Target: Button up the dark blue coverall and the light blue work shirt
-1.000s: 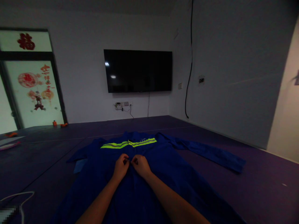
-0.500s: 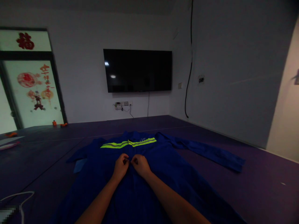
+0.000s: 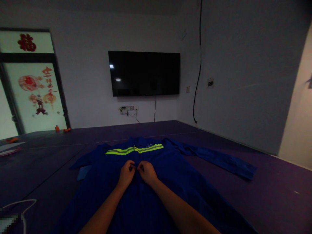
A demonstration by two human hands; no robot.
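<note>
A dark blue work jacket (image 3: 170, 175) with a yellow-green reflective stripe (image 3: 134, 149) across the chest lies spread flat on the purple floor in front of me. Its right sleeve (image 3: 219, 161) stretches out to the right. My left hand (image 3: 126, 173) and my right hand (image 3: 148, 172) sit side by side at the jacket's front closure, just below the stripe. Both have fingers curled in a pinch on the fabric edges, fingertips almost touching. What lies between the fingertips is too small to make out.
A black wall-mounted TV (image 3: 143, 73) hangs ahead, with sockets and cables (image 3: 128, 109) below it. A glass door with red decorations (image 3: 34, 94) stands at left. A white cable (image 3: 21, 208) lies on the floor at lower left. Small orange objects (image 3: 60, 129) rest by the door.
</note>
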